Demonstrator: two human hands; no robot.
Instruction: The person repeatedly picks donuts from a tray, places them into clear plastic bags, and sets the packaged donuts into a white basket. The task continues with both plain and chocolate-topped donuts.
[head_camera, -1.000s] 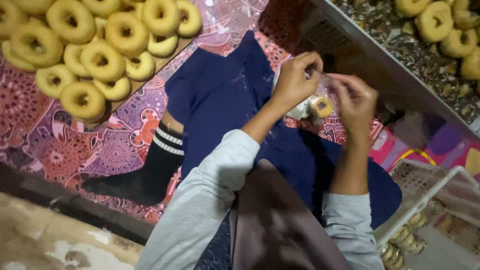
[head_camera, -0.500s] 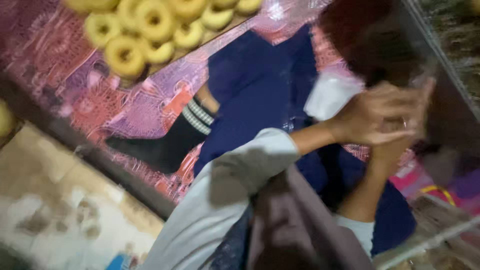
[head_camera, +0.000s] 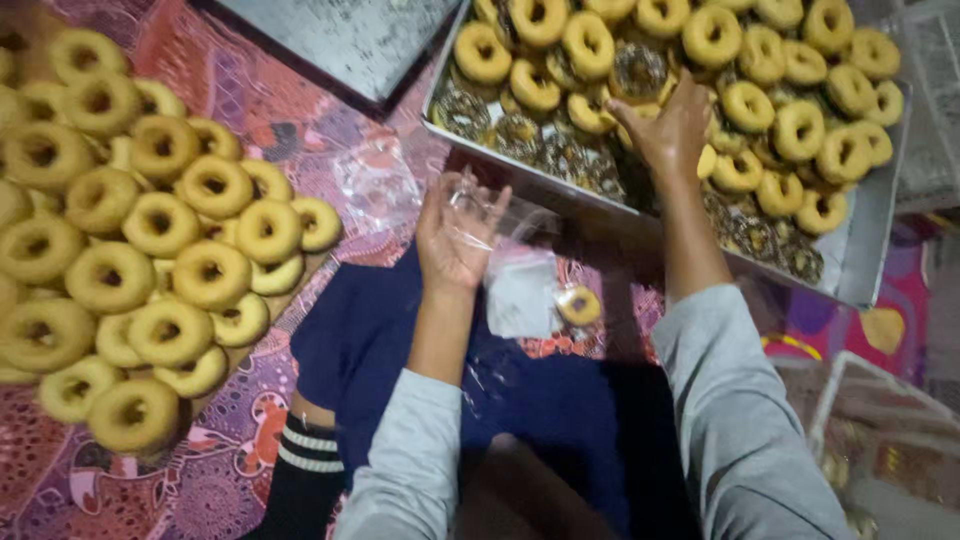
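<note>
While the metal tray (head_camera: 868, 262) at the upper right of the frame still holds many doughnuts, the left-hand heap (head_camera: 150, 240) waits too — most remains to be bagged, I judge. Right hand (head_camera: 672, 128) spreads over a tray doughnut; closure unclear. Left hand (head_camera: 455, 232) pinches a clear bag (head_camera: 478, 205). One bagged doughnut (head_camera: 577, 304) lies at centre.
</note>
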